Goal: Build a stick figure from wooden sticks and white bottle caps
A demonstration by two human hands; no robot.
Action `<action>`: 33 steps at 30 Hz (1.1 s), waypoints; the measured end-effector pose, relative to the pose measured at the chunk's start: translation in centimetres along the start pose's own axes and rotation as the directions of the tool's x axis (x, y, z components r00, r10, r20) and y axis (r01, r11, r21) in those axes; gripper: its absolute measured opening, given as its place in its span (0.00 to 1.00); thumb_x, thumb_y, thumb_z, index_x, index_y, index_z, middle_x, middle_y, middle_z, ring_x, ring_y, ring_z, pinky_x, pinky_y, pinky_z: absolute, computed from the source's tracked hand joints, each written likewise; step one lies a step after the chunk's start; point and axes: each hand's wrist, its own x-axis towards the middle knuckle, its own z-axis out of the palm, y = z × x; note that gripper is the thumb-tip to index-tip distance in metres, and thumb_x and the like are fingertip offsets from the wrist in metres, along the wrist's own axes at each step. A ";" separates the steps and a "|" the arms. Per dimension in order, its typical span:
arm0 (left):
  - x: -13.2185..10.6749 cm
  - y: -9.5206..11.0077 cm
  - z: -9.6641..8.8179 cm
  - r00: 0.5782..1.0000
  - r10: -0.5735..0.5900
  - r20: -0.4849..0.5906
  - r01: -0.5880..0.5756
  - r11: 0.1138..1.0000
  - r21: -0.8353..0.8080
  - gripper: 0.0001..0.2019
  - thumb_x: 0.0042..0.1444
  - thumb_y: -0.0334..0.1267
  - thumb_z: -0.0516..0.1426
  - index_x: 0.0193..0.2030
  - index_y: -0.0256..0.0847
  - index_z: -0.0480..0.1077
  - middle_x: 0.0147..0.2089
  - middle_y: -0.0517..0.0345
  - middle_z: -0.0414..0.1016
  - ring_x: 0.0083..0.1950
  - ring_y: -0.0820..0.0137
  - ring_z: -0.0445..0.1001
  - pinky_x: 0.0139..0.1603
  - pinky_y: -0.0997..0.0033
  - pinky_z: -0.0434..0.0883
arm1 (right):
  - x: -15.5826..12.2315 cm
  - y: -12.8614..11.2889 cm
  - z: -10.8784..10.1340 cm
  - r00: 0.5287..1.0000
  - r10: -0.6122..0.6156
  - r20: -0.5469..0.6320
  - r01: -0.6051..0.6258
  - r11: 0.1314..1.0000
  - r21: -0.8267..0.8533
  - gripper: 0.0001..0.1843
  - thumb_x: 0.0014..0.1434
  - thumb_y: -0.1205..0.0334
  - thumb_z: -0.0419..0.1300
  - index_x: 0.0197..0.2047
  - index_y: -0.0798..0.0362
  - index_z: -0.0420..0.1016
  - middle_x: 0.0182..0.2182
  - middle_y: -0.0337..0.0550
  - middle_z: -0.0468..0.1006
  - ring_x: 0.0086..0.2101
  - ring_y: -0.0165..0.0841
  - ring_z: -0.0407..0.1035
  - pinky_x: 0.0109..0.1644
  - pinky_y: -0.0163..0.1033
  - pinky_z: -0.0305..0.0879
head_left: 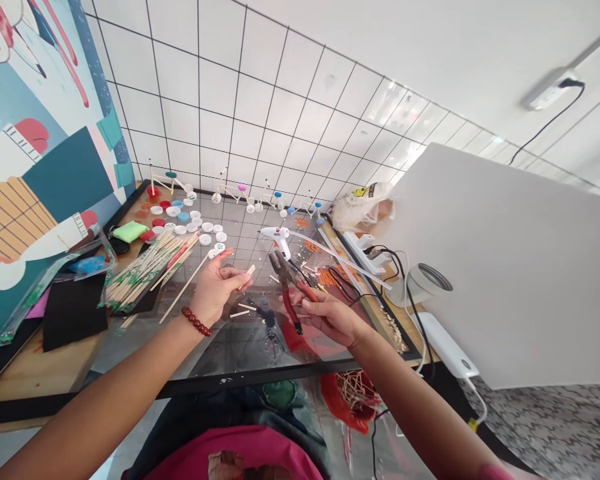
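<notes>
My left hand [216, 285], with a red bead bracelet at the wrist, pinches a short cut piece of wooden stick [250, 271] between thumb and fingers over the glass tabletop [240, 347]. My right hand [330, 319] grips red-handled pliers [287, 283], jaws pointing up and away, close to the stick piece. A few cut stick bits [243, 310] lie on the glass just under my hands. A white glue gun [279, 238] rests a little beyond the pliers.
A bundle of long wooden sticks [147, 267] and scattered bottle caps [190, 223] lie at the left. Small stick-and-cap models [237, 193] stand along the tiled wall. Cables, a power strip [367, 250], a plastic bag [360, 207] and a large white board [505, 267] fill the right.
</notes>
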 end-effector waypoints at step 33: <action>-0.8 0.8 0.6 0.986 -0.163 0.021 0.161 0.985 0.067 0.51 0.41 0.23 0.70 0.73 0.31 0.54 0.23 0.64 0.77 0.24 0.68 0.79 0.28 0.74 0.72 | 2.6 0.3 2.6 0.952 -0.297 -0.075 0.221 0.836 -0.503 0.20 0.53 0.42 0.69 0.31 0.51 0.75 0.26 0.35 0.68 0.28 0.30 0.59 0.37 0.38 0.55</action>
